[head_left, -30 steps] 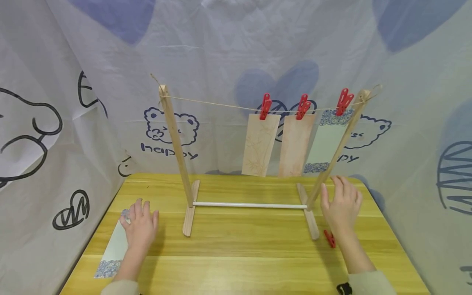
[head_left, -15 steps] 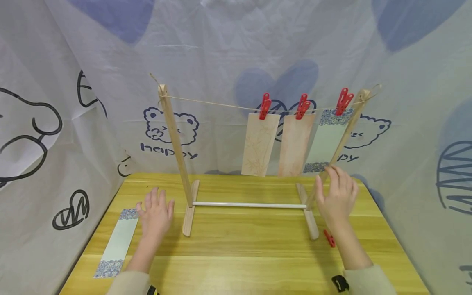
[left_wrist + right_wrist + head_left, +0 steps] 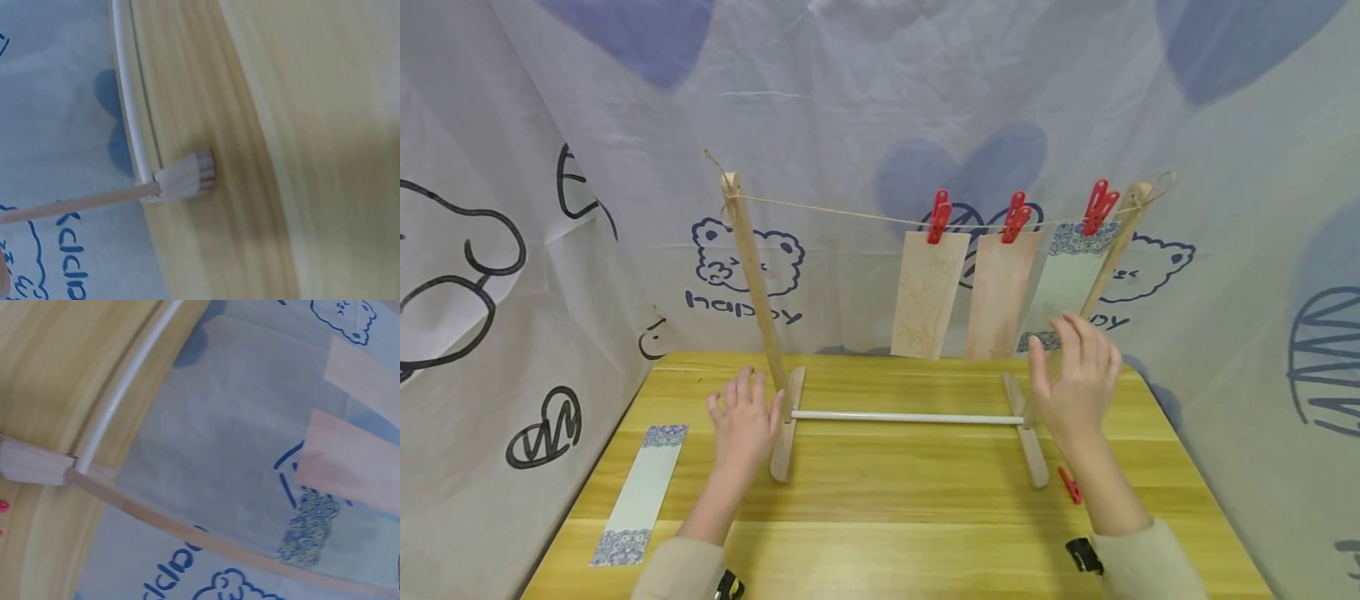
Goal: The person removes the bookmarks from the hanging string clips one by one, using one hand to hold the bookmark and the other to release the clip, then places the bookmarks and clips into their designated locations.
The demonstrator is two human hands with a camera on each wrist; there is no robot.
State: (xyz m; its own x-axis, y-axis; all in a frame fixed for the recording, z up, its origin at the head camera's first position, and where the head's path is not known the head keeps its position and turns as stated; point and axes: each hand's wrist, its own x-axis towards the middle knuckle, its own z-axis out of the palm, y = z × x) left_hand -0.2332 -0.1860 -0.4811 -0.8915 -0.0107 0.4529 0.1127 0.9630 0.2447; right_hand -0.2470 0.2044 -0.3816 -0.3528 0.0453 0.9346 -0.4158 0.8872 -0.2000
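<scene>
lettering "happy" [image 3: 733, 305] | backdrop cloth [image 3: 850, 142], under left bear drawing [image 3: 713, 254] | partial "py" [image 3: 1110, 322] | same cloth, under right bear drawing [image 3: 1153, 268]

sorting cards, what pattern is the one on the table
The card is pale with blue floral end bands, clearest in the head view.

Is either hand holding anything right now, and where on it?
Nothing is held. The left hand is near the left post, the right hand by the right post; neither has its fingers closed around anything.
</scene>
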